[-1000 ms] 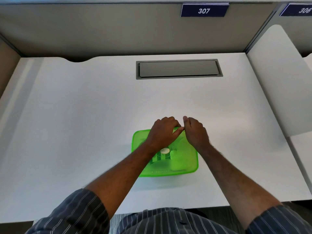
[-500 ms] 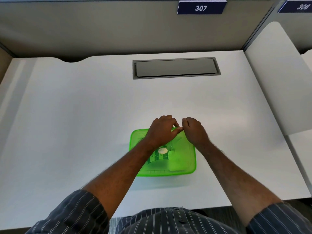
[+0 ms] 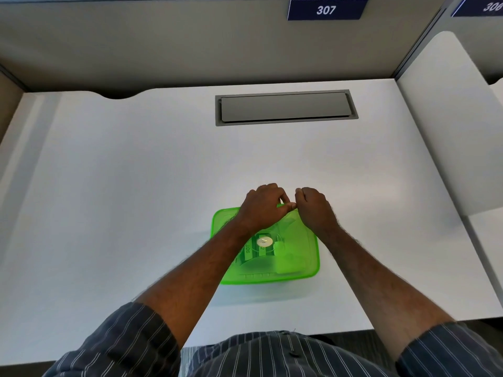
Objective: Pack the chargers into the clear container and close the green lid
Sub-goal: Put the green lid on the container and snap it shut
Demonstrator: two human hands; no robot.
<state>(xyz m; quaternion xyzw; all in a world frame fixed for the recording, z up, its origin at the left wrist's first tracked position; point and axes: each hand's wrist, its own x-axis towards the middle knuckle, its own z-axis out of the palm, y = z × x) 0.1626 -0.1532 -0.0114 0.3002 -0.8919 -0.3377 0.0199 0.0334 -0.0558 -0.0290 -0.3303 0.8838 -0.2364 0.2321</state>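
The green lid [image 3: 296, 240] sits on the clear container on the white desk [image 3: 136, 200], on your side of the grey cable hatch [image 3: 285, 108]. Through it pale charger shapes [image 3: 285, 261] show faintly. Your left hand [image 3: 262, 206] and right hand [image 3: 313, 208] both rest on the lid's edge nearest the hatch, fingers curled over that rim and thumbs almost meeting; how tightly they pinch it cannot be told.

"307" on blue sign [image 3: 325, 9]
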